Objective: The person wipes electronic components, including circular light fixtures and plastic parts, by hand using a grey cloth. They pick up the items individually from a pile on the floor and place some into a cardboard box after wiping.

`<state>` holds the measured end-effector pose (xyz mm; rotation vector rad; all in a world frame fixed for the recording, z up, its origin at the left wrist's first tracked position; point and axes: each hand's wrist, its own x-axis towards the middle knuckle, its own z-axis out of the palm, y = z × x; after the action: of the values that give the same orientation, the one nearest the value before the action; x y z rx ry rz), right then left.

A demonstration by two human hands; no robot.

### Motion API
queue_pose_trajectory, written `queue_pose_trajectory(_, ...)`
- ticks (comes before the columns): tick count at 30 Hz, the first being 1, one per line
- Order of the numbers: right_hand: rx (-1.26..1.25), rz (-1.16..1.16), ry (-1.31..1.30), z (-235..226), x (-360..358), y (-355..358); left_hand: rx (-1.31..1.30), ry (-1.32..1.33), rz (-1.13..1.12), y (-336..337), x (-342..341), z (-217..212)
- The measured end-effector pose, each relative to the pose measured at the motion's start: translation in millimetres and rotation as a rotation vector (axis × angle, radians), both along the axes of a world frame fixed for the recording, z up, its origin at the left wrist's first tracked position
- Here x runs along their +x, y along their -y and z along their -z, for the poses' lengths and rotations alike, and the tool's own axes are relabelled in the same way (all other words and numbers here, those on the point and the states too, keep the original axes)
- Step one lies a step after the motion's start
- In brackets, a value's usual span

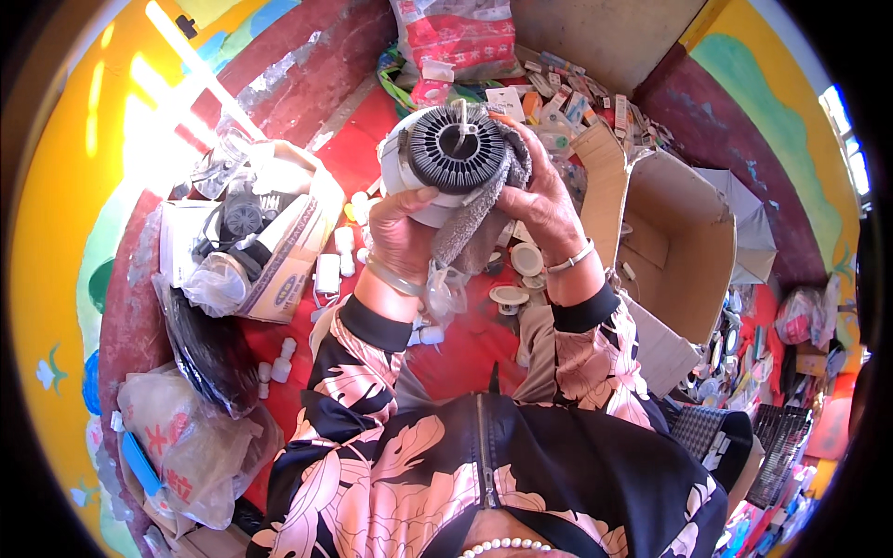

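Note:
Held up in front of me is a round downlight [433,153] with a black finned heat sink on top and a white housing below. A pale connector or wire stands at its centre. My left hand [402,232] grips the housing from the near left, thumb on the rim. On the opposite side, my right hand [547,205] is closed around the downlight's edge and a fuzzy grey cloth [465,228]. The cloth lies along the light's right side and hangs down between my hands. Some of my fingers are hidden beneath the light.
At left stands a cardboard box [296,270] of lamps and plastic-wrapped parts. An open cardboard box [684,242] is at right. Small white round lights [510,296] and white cylinders [327,274] lie on the red floor covering. Small packages [577,102] pile up at the back.

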<state>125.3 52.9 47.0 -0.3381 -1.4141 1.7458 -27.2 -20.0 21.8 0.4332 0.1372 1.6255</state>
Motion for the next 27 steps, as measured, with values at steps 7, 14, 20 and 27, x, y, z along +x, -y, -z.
queue_pose_trajectory(7,-0.018,0.119,-0.124,12.9,-6.8,-0.3,0.032,-0.086,-0.043,1.0,-0.1,-8.2)
queue_pose_trajectory(14,0.048,0.399,-0.153,31.5,-20.2,7.0,-0.017,-0.097,-0.051,-0.8,3.6,-0.8)
queue_pose_trajectory(20,0.028,0.463,-0.157,30.8,-25.3,9.9,-0.053,-0.09,-0.119,0.9,13.2,4.3)
queue_pose_trajectory(27,0.075,0.394,-0.083,31.1,-11.9,-3.6,-0.036,-0.096,-0.072,4.7,11.2,1.3)
